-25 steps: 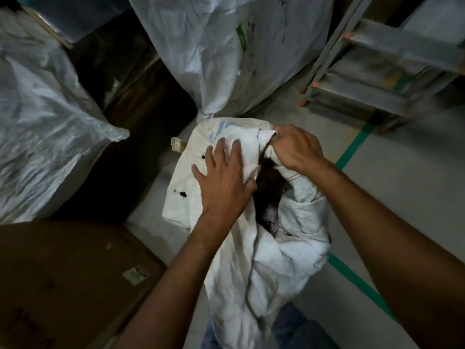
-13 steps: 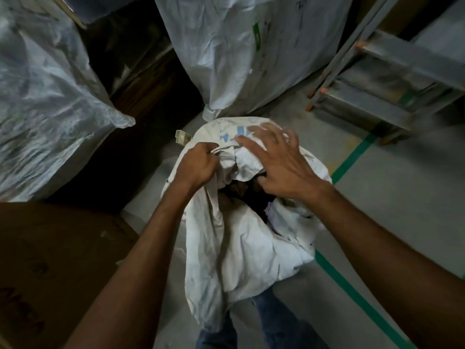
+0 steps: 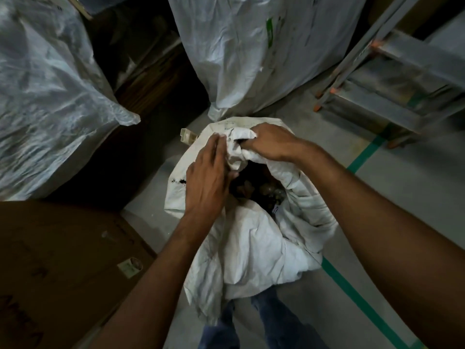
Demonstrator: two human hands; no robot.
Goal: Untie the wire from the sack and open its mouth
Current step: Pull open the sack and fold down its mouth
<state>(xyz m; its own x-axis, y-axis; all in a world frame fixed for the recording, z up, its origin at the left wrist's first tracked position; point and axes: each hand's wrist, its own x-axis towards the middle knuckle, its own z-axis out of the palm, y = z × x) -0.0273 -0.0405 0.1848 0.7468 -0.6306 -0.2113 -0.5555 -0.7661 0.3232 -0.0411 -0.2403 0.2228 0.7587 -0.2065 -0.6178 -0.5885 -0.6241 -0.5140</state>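
Observation:
A white woven sack [image 3: 251,248] stands on the floor in front of me, between my legs. Its mouth [image 3: 256,185] gapes as a dark hole with dim contents inside. My right hand [image 3: 270,142] is clenched on the far rim of the sack, pulling a fold of cloth up. My left hand [image 3: 208,177] lies on the left side of the rim, fingers pressed against the same bunched fold. No wire is visible anywhere.
A big white bulk bag [image 3: 251,51] stands just behind the sack, and a plastic-wrapped bundle [image 3: 42,96] at the left. A brown cardboard box [image 3: 50,260] is at lower left. A metal stepladder [image 3: 392,79] leans at upper right. Green tape lines [image 3: 362,306] cross the grey floor.
My right hand went from spread flat over the mouth to gripping the far rim. My left hand shifted right along the rim, and the dark opening is wider.

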